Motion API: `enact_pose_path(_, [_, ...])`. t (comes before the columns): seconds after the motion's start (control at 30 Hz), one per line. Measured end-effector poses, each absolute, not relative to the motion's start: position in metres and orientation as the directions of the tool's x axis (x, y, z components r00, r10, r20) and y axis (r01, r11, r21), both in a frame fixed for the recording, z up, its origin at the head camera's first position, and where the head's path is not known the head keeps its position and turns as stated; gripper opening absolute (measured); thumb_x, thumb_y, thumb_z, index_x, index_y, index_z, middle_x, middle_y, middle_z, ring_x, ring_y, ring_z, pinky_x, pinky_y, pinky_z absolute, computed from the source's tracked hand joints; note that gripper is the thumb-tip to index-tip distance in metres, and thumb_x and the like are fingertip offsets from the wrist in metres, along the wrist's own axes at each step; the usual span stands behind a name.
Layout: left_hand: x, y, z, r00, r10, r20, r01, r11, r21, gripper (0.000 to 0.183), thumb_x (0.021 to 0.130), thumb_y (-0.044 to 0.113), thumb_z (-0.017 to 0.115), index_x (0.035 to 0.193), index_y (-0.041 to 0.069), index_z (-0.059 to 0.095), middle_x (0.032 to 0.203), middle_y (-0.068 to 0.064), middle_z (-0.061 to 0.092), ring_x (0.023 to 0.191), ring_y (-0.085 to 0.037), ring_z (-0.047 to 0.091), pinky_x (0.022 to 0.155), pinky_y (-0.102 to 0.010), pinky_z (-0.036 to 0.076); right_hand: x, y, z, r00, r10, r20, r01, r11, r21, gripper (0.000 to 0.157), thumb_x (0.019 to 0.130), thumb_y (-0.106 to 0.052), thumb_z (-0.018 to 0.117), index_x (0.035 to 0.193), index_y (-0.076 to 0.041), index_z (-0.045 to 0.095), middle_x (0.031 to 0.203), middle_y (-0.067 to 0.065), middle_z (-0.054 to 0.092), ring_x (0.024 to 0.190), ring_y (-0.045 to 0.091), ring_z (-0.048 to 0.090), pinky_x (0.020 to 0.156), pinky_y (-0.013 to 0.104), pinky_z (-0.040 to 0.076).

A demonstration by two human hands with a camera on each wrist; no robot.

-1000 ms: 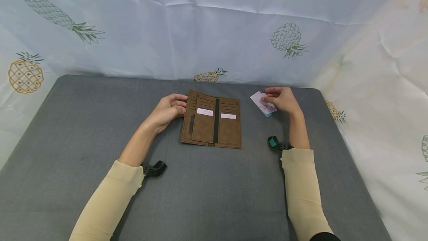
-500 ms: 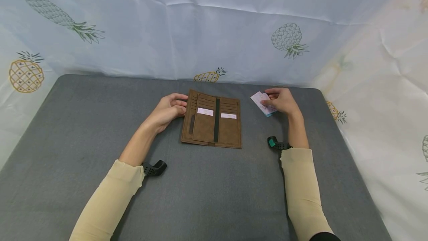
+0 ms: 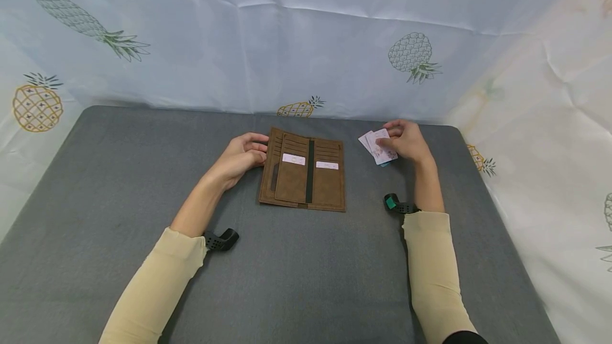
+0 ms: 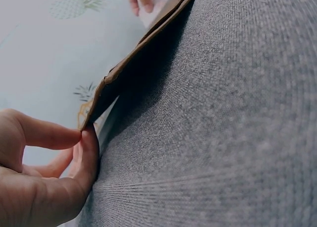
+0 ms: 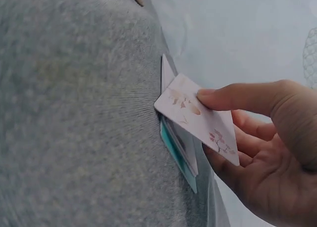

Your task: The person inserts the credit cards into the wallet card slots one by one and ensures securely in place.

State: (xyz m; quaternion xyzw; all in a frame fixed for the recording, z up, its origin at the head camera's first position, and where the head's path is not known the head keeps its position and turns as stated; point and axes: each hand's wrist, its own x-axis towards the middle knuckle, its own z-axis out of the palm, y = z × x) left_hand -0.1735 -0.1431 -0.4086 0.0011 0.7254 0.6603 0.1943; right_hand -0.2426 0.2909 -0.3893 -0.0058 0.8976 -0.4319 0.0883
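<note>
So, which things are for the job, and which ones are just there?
For the job, it seems:
open brown folding wallet
pale pink rectangular card with reddish print
thin white and teal cards underneath

Just there:
grey cloth-covered table
pale pineapple-print cloth backdrop
black wrist bands

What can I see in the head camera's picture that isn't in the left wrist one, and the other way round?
Only the head view: the open inside of the wallet, with two pale cards showing in it, a bit of teal under the loose cards, and both cream sleeves.

Only the left wrist view: the dark gap under the wallet's raised edge, seen from low down.

Both: the left hand at the wallet's edge, at least part of the right hand with a pale card, the grey tabletop and the pineapple-print cloth.
</note>
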Motion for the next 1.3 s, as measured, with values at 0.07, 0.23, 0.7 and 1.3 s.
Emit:
enact_pose_path(0.07, [-0.173,-0.143,-0.409,-0.924,0.257,-0.283,-0.258,0.129,0.958,0.054,0.104,-0.007,0.049,0.157,0.000,0.046,0.128,-0.017,0.056,0.103,-0.019,0.059,0.087,-0.022,0.056,-0.243,0.290,-0.387,-0.985,-0.084,-0.154,0.069,0.622,-0.780,0.051,0.099,-0.008,0.078,0.142,0.009,0.058,0.098,-0.002,0.077,0.072,-0.003,0.063,0.065,0.018,0.052])
enact_pose_path(0.23, [-0.173,-0.142,-0.409,-0.925,0.255,-0.282,-0.257,0.128,0.958,0.054,0.103,-0.007,0.049,0.157,0.000,0.046,0.126,-0.017,0.057,0.102,-0.019,0.059,0.087,-0.022,0.056,-0.240,0.281,-0.381,-0.985,-0.065,-0.162,0.090,0.607,-0.789,0.048,0.102,-0.013,0.074,0.145,0.003,0.060,0.126,0.019,0.076,0.083,-0.002,0.065,0.072,0.019,0.053])
enact_pose_path(0.7, [-0.174,-0.143,-0.410,-0.925,0.256,-0.281,-0.254,0.132,0.958,0.054,0.104,-0.006,0.049,0.157,0.000,0.046,0.128,-0.017,0.056,0.103,-0.019,0.060,0.088,-0.022,0.056,-0.237,0.233,-0.380,-0.984,-0.150,-0.098,0.045,0.324,-0.945,0.045,0.102,-0.003,0.070,0.143,0.011,0.058,0.090,-0.015,0.075,0.086,0.004,0.073,0.080,0.017,0.061])
enact_pose_path(1.3, [-0.173,-0.143,-0.409,-0.925,0.263,-0.275,-0.249,0.130,0.960,0.054,0.104,-0.006,0.049,0.157,0.000,0.046,0.126,-0.016,0.056,0.102,-0.019,0.059,0.088,-0.022,0.056,-0.238,0.194,-0.394,-0.977,-0.169,-0.132,0.043,0.449,-0.893,0.043,0.102,-0.006,0.073,0.141,0.005,0.059,0.127,0.033,0.073,0.090,0.007,0.070,0.087,0.028,0.058])
